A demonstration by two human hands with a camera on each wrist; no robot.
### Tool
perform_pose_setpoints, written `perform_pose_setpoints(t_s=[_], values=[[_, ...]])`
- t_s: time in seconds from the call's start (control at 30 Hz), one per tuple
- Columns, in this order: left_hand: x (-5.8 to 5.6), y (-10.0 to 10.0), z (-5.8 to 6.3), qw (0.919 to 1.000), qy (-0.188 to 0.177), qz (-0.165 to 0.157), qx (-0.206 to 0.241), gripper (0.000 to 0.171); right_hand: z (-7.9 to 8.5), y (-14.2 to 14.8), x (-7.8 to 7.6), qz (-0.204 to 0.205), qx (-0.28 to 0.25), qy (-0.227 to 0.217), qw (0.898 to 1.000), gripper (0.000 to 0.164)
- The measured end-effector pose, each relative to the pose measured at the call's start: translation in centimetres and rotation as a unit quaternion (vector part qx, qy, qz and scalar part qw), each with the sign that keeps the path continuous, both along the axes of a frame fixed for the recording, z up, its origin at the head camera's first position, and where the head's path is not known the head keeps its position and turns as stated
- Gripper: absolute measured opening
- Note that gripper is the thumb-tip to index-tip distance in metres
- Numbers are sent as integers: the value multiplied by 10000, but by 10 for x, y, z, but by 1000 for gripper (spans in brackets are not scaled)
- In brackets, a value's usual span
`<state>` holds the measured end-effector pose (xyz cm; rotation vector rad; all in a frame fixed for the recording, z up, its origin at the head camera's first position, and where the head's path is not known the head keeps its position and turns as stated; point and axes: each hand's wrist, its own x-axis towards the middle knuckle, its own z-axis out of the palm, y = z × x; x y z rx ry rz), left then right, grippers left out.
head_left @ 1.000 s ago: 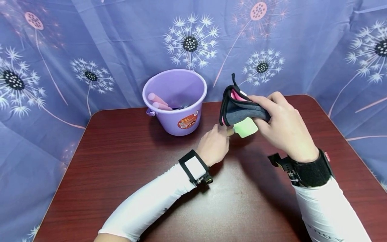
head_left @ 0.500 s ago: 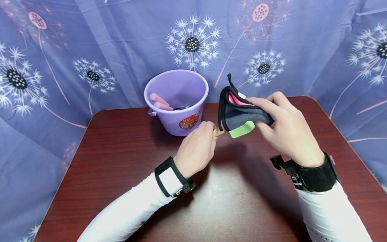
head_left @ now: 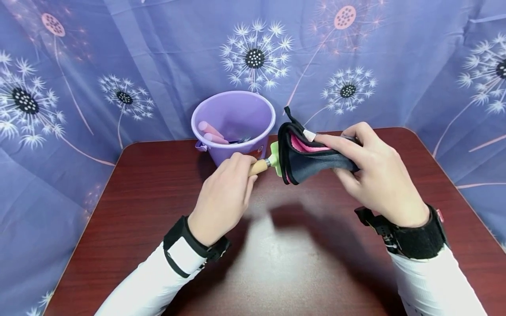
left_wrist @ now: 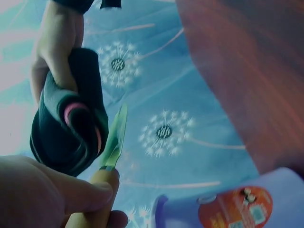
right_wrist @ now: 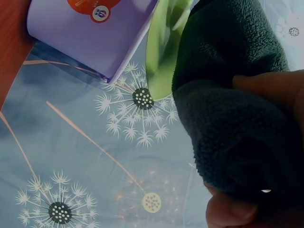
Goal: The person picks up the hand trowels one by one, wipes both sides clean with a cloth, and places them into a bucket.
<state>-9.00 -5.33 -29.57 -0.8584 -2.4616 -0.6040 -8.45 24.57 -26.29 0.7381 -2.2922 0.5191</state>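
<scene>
In the head view my left hand (head_left: 223, 197) grips the wooden handle (head_left: 258, 167) of a small garden shovel with a light green blade (head_left: 274, 159). My right hand (head_left: 379, 171) holds a bunched dark grey cloth (head_left: 308, 160) with pink lining, black edging, a hanging loop and a white tag. The cloth hides part of the blade in the head view. From the left wrist, the blade (left_wrist: 115, 137) appears beside the folded cloth (left_wrist: 71, 118). In the right wrist view the green blade (right_wrist: 164, 52) lies along the fuzzy cloth (right_wrist: 237, 118); whether they touch I cannot tell.
A purple bucket (head_left: 221, 151) stands at the back of the dark red-brown table (head_left: 158, 193), behind my left hand. Inside it are pink handles (head_left: 209, 129) and some dark metal parts. A blue curtain (head_left: 178, 57) with a dandelion print hangs behind and along the sides.
My left hand has drawn left and towards me with the shovel, so its blade now shows left of the cloth. The right hand stays nearly in place while the cloth's free end drops slightly left.
</scene>
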Motion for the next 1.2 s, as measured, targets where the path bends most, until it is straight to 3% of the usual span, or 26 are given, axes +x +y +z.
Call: perform_pose_setpoints(t_s=[0.33, 0.57, 0.77, 0.9, 1.2], values=[[1, -9, -1, 9987, 368, -34, -336, 16, -5, -10, -2, 438, 741, 642, 9942, 53], [2, -11, -1, 9955, 693, -46, -640, 5, -4, -23, -3, 489, 953, 1093, 9882, 36], [3, -12, -1, 9939, 788, 52, -776, 6, -5, -24, -4, 259, 1089, 1163, 9869, 42], [2, -14, 0, 9929, 909, 149, -753, 8, -7, -19, -5, 19, 1075, 1045, 9887, 51], [0, -16, 1, 9940, 916, 162, -579, 12, -8, -10, -5, -612, 882, 716, 9916, 54]])
